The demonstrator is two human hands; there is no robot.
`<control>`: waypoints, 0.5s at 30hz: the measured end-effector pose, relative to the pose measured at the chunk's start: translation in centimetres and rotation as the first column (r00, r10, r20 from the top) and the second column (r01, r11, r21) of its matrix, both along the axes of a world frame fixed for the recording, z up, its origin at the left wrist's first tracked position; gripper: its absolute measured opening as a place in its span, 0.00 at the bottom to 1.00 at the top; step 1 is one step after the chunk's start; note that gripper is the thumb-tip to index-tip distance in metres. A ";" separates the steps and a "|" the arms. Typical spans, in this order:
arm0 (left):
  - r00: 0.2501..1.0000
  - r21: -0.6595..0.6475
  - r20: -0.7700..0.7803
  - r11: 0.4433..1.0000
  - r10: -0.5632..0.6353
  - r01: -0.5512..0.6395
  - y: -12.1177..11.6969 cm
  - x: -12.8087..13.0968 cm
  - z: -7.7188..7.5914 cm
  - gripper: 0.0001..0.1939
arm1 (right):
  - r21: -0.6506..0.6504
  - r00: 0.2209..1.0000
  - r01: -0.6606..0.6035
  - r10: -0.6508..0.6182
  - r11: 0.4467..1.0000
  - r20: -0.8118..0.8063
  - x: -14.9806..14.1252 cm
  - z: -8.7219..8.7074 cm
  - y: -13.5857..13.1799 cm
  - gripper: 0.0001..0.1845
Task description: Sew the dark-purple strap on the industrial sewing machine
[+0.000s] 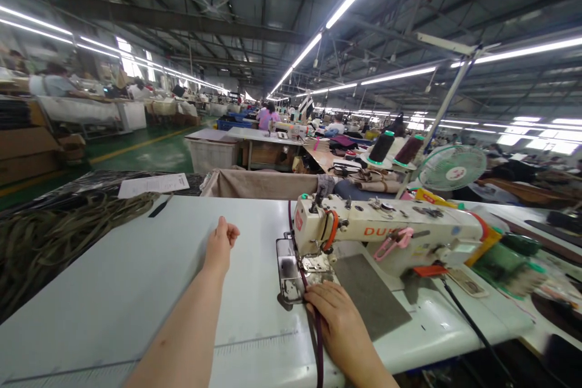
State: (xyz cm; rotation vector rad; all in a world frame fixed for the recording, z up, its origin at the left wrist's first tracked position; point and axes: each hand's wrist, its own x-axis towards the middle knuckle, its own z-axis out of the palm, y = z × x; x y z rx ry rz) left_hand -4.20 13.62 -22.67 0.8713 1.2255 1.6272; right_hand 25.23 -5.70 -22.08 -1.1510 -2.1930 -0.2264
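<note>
A narrow maroon strap (319, 345) runs from the table's front edge up under the presser foot of a white sewing machine (382, 230) and shows again behind the machine's head. My right hand (330, 315) lies on the strap just in front of the needle plate (293, 279), thumb side and fingertips closed on it. Over the pale tabletop (150, 267), left of the machine, my left hand (222, 245) is raised with its fingers curled in. Nothing shows in that hand, and it is apart from the strap.
Olive straps (68, 230) lie heaped at the left, near a paper sheet (154, 185). A fabric-lined bin (264, 183) stands behind the table. Thread cones (382, 147) and a fan (452, 168) stand behind the machine. A phone (462, 283) lies at right.
</note>
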 end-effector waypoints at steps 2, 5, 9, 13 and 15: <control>1.000 0.003 -0.003 1.000 -0.002 0.002 -0.1 0.0 0.0 0.37 | 0.007 1.000 -0.005 0.005 1.000 -0.011 -0.1 0.0 0.0 0.14; 1.000 0.003 -0.012 1.000 -0.002 0.002 0.0 -0.1 -0.1 0.35 | 0.015 1.000 -0.012 0.012 1.000 -0.020 -0.1 0.0 0.0 0.15; 1.000 -0.013 -0.009 1.000 -0.006 0.006 0.2 -0.2 -0.6 0.34 | 0.008 0.999 -0.021 0.021 1.000 -0.027 -0.1 0.0 0.0 0.16; 1.000 -0.010 0.022 1.000 -0.006 0.006 0.6 -0.2 -1.0 0.33 | -0.004 0.999 -0.024 0.024 1.000 -0.029 0.0 0.0 0.0 0.15; 0.999 -0.005 0.031 1.000 -0.007 0.007 0.6 -0.2 -1.0 0.33 | -0.007 0.999 -0.022 0.022 1.000 -0.030 0.0 0.0 0.0 0.15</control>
